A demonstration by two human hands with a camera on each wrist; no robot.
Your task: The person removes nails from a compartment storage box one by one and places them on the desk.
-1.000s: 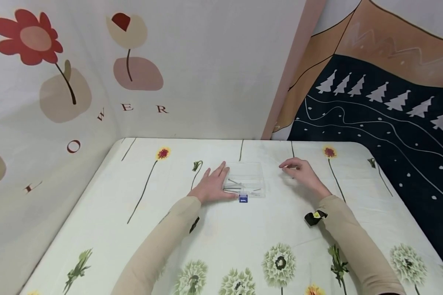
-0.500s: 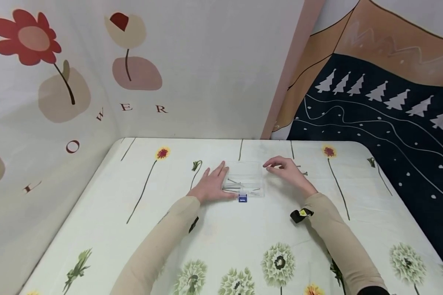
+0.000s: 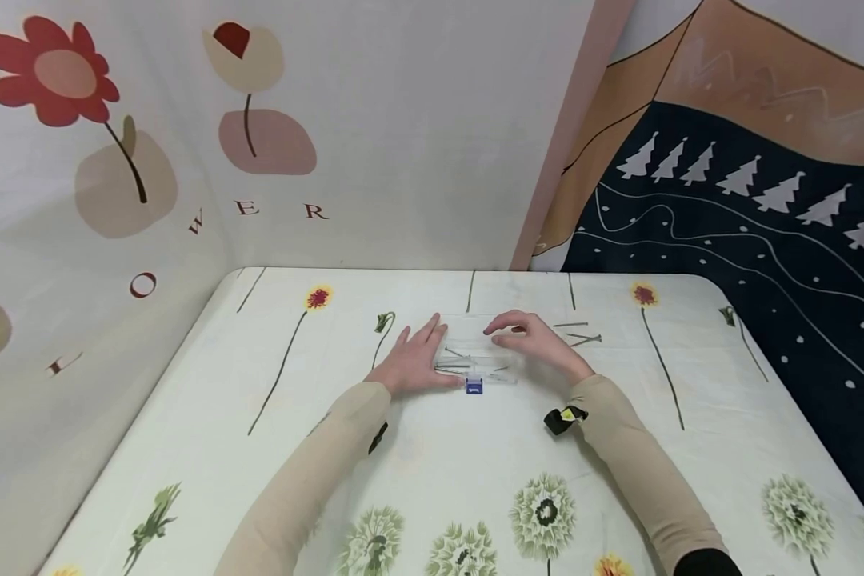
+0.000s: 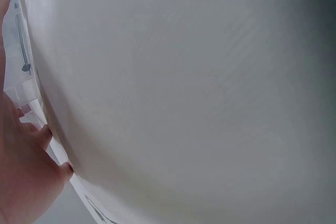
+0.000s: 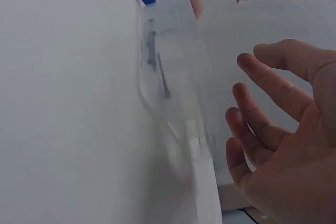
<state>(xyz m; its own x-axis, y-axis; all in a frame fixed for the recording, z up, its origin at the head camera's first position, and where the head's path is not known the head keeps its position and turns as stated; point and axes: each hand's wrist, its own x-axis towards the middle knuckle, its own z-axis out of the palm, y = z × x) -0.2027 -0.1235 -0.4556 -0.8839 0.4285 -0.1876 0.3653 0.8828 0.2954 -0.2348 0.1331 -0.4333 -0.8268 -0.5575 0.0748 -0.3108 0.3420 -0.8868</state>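
Box w/ metal pcs against L grip, partly under R grip.

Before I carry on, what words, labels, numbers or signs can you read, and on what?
"L O W E R": dark red letters on the white flower-printed wall cloth.
White marks on the blue plastic latch of the clear plastic box: too small to read.
Yellow patch on the black right-wrist device: too small.

Left-wrist view cropping left hand, box part-hidden
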